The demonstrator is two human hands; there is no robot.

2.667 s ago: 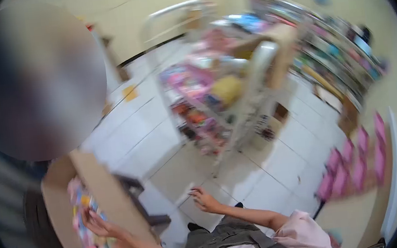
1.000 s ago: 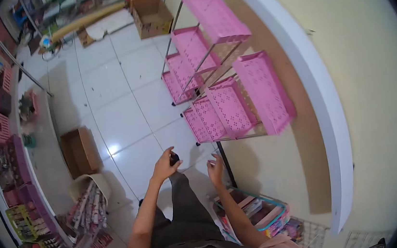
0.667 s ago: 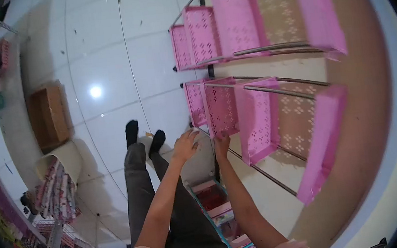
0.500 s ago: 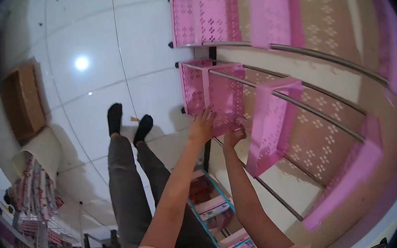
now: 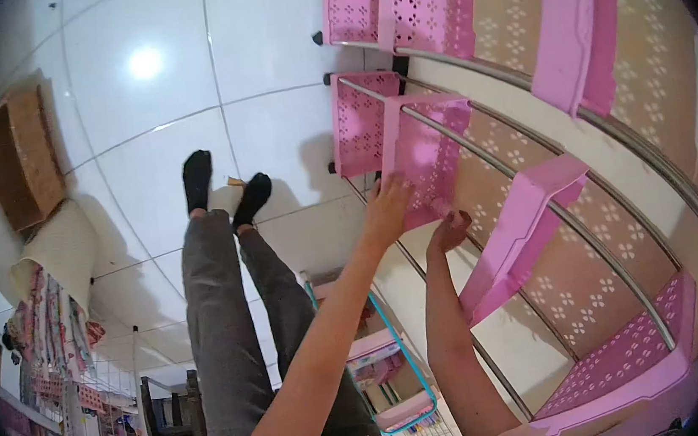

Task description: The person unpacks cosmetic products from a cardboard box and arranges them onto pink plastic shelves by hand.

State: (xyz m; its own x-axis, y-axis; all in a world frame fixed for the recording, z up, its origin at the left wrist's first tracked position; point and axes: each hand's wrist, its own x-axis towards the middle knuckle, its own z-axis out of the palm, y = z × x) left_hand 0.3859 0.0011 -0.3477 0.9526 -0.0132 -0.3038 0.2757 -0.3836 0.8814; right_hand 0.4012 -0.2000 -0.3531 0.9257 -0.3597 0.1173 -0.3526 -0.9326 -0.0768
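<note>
A pink rack with metal poles and perforated basket tiers fills the right side of the head view. My left hand (image 5: 388,205) is closed over the near rim of one pink basket (image 5: 421,155), with the fingertips partly hidden. Close by, my right hand (image 5: 450,231) has its fingers curled at another corner of that same basket, between the metal poles. Another pink basket tier (image 5: 513,243) sits just right of my right hand. The end basket (image 5: 348,129) stands left of the held one.
A second pink rack (image 5: 561,34) stands behind. On the tiled floor (image 5: 142,112) lies an open brown box (image 5: 24,158). A rolled cream container (image 5: 62,244) holds patterned rolls. Below are a dark stool (image 5: 175,423), a blue-edged rack (image 5: 406,357) and wire shelving (image 5: 108,431).
The view has shifted, so the pink racks appear farther right. Both hands stay at the same basket; the left hand's fingers have drawn closer together.
</note>
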